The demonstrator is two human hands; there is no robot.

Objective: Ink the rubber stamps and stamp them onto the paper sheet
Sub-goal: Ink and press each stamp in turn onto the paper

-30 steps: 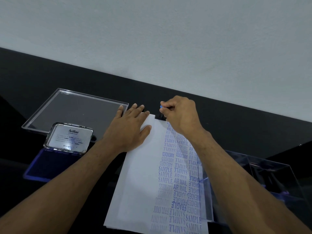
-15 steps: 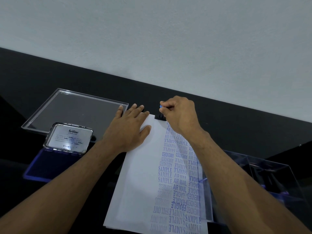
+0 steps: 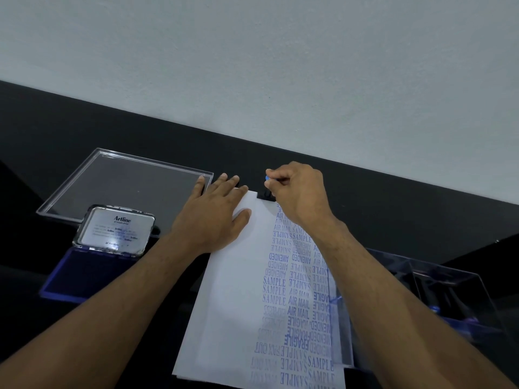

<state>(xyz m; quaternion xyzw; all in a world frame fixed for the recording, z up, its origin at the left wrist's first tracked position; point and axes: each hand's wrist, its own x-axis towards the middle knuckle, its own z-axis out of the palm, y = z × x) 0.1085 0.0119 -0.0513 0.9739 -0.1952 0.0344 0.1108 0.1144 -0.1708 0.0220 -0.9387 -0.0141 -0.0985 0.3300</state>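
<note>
- The left hand [image 3: 212,217] lay flat, fingers straight, pressing the far left corner of the white paper sheet [image 3: 238,290] printed with blue stamp marks.
- The right hand [image 3: 297,195] pinched a small black rubber stamp with a blue top [image 3: 266,189], set at the sheet's far edge.
- The open blue ink pad with a metal lid [image 3: 84,273] lay on the black table [image 3: 84,136], left of the sheet.

Left hand [image 3: 213,217] rests flat on paper sheet [image 3: 238,290]; right hand [image 3: 299,192] pinches rubber stamp [image 3: 266,193] at its top edge.
</note>
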